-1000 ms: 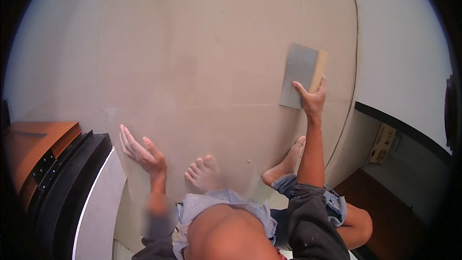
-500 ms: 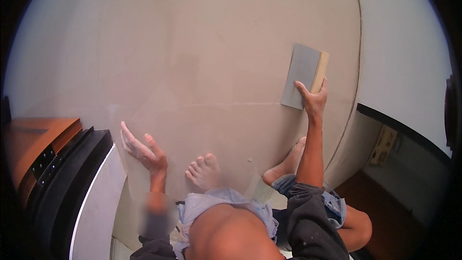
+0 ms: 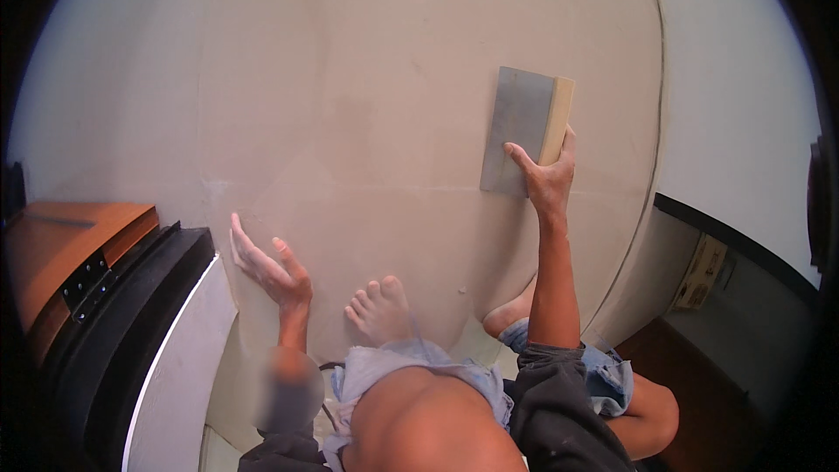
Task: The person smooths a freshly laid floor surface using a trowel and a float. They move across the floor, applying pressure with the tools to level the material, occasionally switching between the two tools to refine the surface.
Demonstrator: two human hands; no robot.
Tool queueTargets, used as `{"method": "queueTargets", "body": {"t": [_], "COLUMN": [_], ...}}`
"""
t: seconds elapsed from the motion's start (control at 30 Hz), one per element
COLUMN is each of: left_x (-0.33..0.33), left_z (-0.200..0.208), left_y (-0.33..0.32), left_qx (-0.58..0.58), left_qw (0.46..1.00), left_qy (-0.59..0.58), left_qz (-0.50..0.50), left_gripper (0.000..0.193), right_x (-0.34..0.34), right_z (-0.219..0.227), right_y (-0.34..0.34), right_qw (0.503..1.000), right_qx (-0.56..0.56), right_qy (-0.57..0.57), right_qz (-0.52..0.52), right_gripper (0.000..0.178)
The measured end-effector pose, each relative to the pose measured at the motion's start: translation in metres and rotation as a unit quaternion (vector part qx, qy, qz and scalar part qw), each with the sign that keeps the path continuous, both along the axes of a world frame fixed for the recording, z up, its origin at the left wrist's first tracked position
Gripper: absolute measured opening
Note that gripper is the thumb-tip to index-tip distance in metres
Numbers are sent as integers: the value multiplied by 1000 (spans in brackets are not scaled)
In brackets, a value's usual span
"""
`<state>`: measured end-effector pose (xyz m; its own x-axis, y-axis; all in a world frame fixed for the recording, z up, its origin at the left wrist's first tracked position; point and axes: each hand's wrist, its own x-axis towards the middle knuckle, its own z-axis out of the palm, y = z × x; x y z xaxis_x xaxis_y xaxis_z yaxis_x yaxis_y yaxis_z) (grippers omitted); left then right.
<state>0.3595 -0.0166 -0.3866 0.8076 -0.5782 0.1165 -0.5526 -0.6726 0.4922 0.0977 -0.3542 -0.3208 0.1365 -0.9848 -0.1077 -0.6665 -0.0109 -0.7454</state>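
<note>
My right hand (image 3: 551, 182) grips a wide putty knife (image 3: 521, 122) with a flat grey metal blade and a pale wooden back edge. The thumb presses on the blade's face while the fingers go behind the wooden edge, mostly hidden. The blade is at the smooth beige plastered surface (image 3: 376, 61), right of the middle; whether it touches cannot be made out. My left hand (image 3: 269, 267) is dusted with pale powder, its fingers stretched out and thumb apart. It is beside the surface at the lower left, holding nothing.
On the left are an orange-brown wooden door (image 3: 83, 240) with a hinge, a black frame (image 3: 140, 315) and a white curved edge (image 3: 179, 367). A thin line bounds the surface at right, beside a white panel (image 3: 734, 79) with a dark lower edge. My bare feet (image 3: 380, 310) are below.
The putty knife and my right hand have shifted left and slightly up. The blade's face has turned a little. My left hand stays outstretched, nearly in the same place.
</note>
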Motion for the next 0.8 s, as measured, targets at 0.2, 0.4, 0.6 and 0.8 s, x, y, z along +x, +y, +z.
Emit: {"method": "queueTargets", "body": {"t": [0.2, 0.4, 0.6, 0.8], "left_x": [-3, -1, -1, -2], "left_z": [5, 5, 1, 5], "left_y": [-7, -5, -2, -6], "left_qx": [16, 6, -6, 3], "left_qw": [1000, 1000, 1000, 1000], "left_qy": [-1, 4, 12, 13], "left_qz": [-1, 10, 9, 9], "left_gripper": [70, 71, 72, 73], "right_x": [21, 37, 48, 67], "right_z": [-8, -2, -6, -10], "right_y": [15, 22, 28, 42], "right_qw": [1000, 998, 1000, 1000], "right_qx": [-12, 48, 7, 13], "right_qy": [14, -45, 18, -5], "right_qz": [-7, -23, 7, 2], "right_gripper": [88, 84, 82, 92]}}
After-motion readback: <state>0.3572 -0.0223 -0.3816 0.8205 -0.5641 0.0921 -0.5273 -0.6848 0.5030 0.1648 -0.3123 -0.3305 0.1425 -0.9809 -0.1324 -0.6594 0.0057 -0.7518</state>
